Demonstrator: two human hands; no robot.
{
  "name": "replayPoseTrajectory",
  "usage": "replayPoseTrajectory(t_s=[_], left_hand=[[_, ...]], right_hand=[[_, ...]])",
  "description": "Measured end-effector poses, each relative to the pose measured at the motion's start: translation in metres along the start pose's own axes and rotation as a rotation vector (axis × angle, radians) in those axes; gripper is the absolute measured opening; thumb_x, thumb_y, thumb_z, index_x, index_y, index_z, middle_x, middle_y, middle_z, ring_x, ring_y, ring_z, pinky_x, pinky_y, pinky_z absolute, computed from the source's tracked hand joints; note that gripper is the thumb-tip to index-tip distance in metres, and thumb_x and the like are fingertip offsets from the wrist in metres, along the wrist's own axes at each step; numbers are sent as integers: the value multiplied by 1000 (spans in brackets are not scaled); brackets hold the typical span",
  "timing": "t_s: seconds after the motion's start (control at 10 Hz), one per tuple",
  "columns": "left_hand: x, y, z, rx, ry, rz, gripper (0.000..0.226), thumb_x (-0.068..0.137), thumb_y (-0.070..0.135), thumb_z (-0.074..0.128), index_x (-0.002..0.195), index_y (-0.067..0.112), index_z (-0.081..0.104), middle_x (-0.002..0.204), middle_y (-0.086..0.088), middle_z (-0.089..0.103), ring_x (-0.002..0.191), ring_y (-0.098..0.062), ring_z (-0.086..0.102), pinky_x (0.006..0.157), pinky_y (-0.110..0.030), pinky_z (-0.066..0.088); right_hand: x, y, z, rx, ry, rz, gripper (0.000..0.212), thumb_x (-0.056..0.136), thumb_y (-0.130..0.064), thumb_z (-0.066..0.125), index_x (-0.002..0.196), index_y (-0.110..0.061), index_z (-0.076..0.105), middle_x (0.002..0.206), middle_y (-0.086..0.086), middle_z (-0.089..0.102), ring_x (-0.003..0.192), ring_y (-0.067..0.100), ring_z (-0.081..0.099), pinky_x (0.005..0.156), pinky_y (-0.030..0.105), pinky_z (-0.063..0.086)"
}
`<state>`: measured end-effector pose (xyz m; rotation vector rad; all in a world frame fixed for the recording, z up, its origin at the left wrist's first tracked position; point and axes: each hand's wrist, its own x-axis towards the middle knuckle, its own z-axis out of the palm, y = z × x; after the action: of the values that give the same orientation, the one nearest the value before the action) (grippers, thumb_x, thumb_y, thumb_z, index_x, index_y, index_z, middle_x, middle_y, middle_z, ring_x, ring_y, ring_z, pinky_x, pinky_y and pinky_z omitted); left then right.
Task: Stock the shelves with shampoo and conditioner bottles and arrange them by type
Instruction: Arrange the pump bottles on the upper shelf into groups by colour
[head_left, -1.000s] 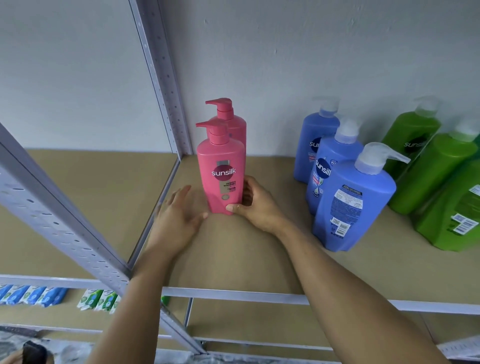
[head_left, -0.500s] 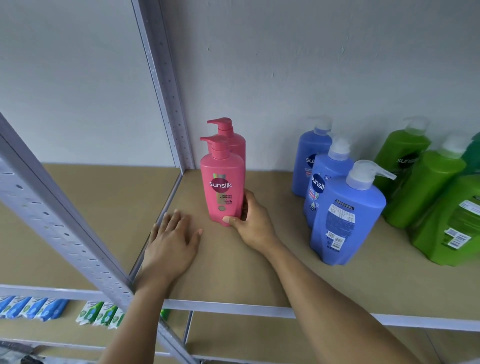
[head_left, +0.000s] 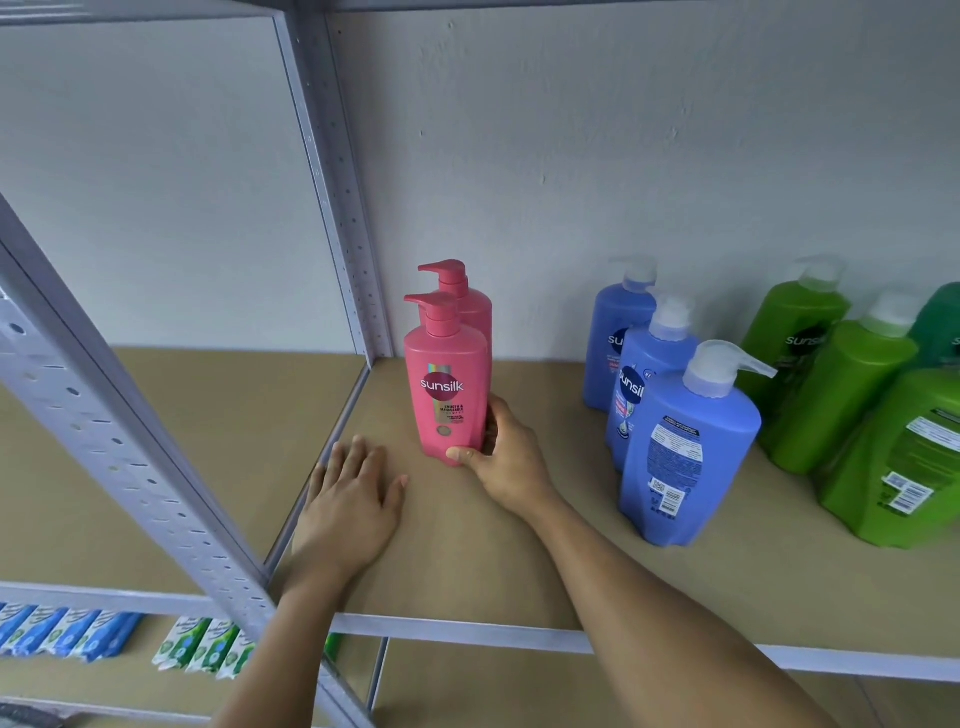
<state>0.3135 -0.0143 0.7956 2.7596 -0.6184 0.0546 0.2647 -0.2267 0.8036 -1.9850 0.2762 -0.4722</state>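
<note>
In the head view, a front pink bottle (head_left: 449, 395) is seen standing on the brown shelf (head_left: 467, 561), gripped low on its body by the right hand (head_left: 506, 457). Its right side is wrapped by curled fingers (head_left: 493, 415), and the thumb is pressed against its front base, so the bottle is clamped between them. The bottle is held upright with its long axis vertical; its label is turned toward the camera and its pump spout is pointed left. A rear pink bottle (head_left: 475, 312) is set directly behind it, touching or nearly so, with its spout turned the same way. The left hand (head_left: 353, 493) is laid flat on the shelf, left of the front pink bottle and nearer the camera, fingers straight and together, apart from the bottle. Blue bottles (head_left: 685, 457) are lined up to the right of the front pink bottle, with green bottles (head_left: 841, 395) farther right still. A perforated upright post (head_left: 337, 182) is seen behind and left of it.
</note>
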Motion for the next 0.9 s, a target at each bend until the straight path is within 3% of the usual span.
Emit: replayPoseTrajectory(t_s=[0.7,0.8,0.9], left_hand=[[-1,-3,1,-37,18,20,61,102,56,33,154,23,35,168,-2,17,156,-23,5,126,-40,8],[-1,-3,0,-75,33,16,61,101,55,38,153,22,39,167,-2,22,156,-22,8,126,-40,10],[0,-5,-1,-133,37,16,57,100,52,47,148,21,45,163,-2,31,155,-23,14,126,-42,13]], right_hand=[[-2,0,-3,-57,-27,-10,74,75,-27,86,138,-29,47,123,-9,70,109,7,68,99,38,54],[-16,-8,-14,-97,-54,-27,79,77,-26,86,143,-25,44,134,-12,61,117,-1,58,107,21,44],[-46,-8,-38,-280,-45,-86,74,85,-32,80,147,-15,45,142,-5,50,128,6,47,109,12,29]])
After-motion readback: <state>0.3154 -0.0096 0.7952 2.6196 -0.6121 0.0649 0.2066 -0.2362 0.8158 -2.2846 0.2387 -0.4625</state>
